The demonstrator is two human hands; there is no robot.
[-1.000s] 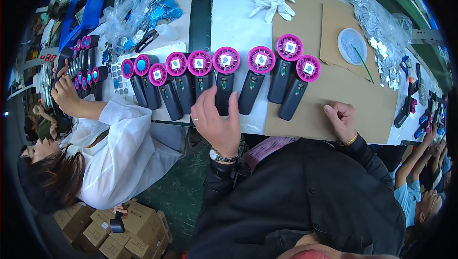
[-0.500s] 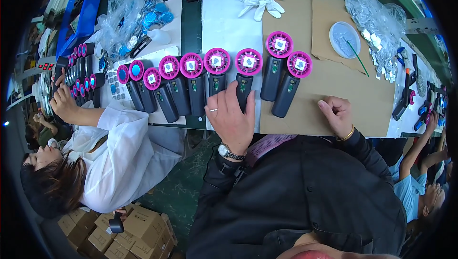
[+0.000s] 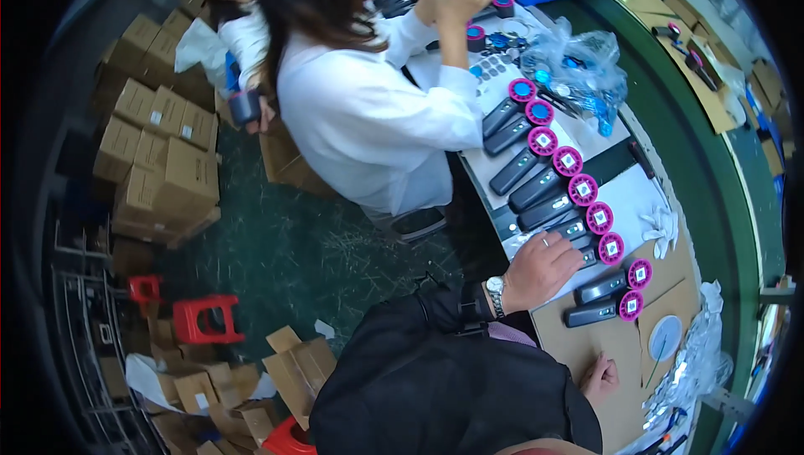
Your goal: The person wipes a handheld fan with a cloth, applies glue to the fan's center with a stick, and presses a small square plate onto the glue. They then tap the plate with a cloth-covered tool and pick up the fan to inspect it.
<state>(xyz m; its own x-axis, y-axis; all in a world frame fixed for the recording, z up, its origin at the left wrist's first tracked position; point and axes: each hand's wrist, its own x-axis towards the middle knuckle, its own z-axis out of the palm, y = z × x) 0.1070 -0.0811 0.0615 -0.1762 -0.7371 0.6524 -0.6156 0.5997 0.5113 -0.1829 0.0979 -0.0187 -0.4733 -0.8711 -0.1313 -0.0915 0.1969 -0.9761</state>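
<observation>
A slanting row of small handheld fans [image 3: 584,190] lies on the table, with black handles and magenta ring heads. Most heads bear a white square in the centre; the two farthest show blue discs. My left hand [image 3: 543,271], with a ring and a wristwatch, lies palm down over the handle of one fan [image 3: 611,248]. Its fingers stretch forward and hide part of that handle; no firm grip shows. Two fans [image 3: 596,312] lie to the right of this hand. On the brown cardboard [image 3: 578,350], my right hand [image 3: 600,378] rests in a loose fist with nothing visible in it.
A white dish [image 3: 666,338] with a green stick, crumpled clear plastic [image 3: 682,375] and a white glove [image 3: 660,229] lie along the table. A co-worker in white [image 3: 377,111] sits at left. Cartons [image 3: 167,170] and a red stool [image 3: 205,319] stand on the floor.
The view has swung left, bringing the floor, cartons and stools into sight. My left hand stays over the same fan, and my right hand remains curled on the cardboard.
</observation>
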